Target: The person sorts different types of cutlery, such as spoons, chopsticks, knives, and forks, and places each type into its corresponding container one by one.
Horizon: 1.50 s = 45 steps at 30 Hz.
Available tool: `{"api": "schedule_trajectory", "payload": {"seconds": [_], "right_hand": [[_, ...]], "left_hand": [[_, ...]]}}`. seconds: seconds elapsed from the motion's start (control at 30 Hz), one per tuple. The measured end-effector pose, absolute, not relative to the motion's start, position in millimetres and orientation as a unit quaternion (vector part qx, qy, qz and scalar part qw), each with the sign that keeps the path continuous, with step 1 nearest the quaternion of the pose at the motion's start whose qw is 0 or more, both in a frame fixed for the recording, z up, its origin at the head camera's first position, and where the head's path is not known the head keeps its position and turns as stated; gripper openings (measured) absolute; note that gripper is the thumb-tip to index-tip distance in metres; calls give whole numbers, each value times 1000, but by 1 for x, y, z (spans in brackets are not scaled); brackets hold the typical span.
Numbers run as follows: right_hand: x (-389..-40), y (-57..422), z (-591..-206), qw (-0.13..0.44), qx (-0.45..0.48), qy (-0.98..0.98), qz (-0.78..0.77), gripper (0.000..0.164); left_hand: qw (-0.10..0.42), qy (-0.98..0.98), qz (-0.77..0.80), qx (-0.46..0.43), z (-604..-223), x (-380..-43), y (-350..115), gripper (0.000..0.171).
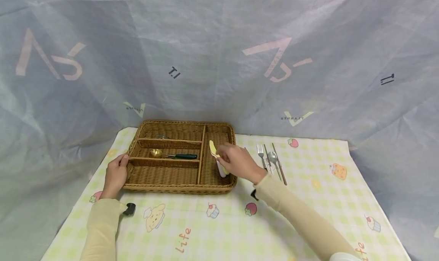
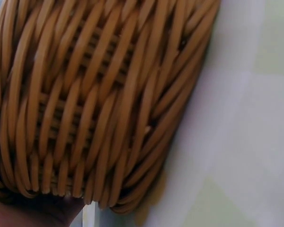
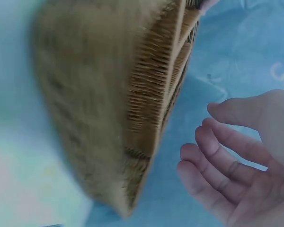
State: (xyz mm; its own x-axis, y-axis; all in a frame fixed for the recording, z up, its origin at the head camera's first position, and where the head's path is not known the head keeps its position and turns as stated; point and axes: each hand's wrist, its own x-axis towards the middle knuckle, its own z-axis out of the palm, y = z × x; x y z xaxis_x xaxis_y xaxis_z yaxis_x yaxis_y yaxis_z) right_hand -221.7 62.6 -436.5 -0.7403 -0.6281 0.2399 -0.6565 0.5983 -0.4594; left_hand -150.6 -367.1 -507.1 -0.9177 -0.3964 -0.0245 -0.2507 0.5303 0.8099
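A brown wicker cutlery tray (image 1: 178,189) with compartments lies on the table. My left hand (image 1: 116,175) grips its left rim, thumb on top. In the left wrist view the woven side (image 2: 99,94) hides most of that hand. Over the right compartment is my right hand (image 1: 238,161). A yellow, blade-shaped piece (image 1: 212,146) and a pale lavender handle (image 1: 221,170) lie there, partly covered by the fingers. The right wrist view has the right hand (image 3: 236,156) with loosely bent fingers and nothing in them. The middle left compartment holds a gold spoon (image 1: 156,153) and a dark green handle (image 1: 185,156).
A fork (image 1: 260,150), a silver spoon (image 1: 273,157) and thin dark sticks lie right of the tray on the checked tablecloth (image 1: 308,215). Another fork (image 1: 162,136) is in the back left compartment. A grey curtain (image 1: 219,63) hangs behind the table.
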Motion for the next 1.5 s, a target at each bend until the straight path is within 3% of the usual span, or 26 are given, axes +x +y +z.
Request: {"api": "schedule_trajectory", "payload": {"seconds": [0.33,0.77,1.03,1.5], "right_hand": [[-169,136,-487,52,261,-907,326,13],[-132,211,-526,70,124,-926,350,13],[-149,243,-520,95,94,-936,327,10],[-206,262,-513,39,101,-948,298,28]], "left_hand": [[79,-872,-446,187,-508,-152,-367,63],[74,-872,-445,189,-510,-147,-365,63],[77,-867,-455,186,-507,-149,-361,62],[69,-870,-454,178,-508,-146,-367,65]]}}
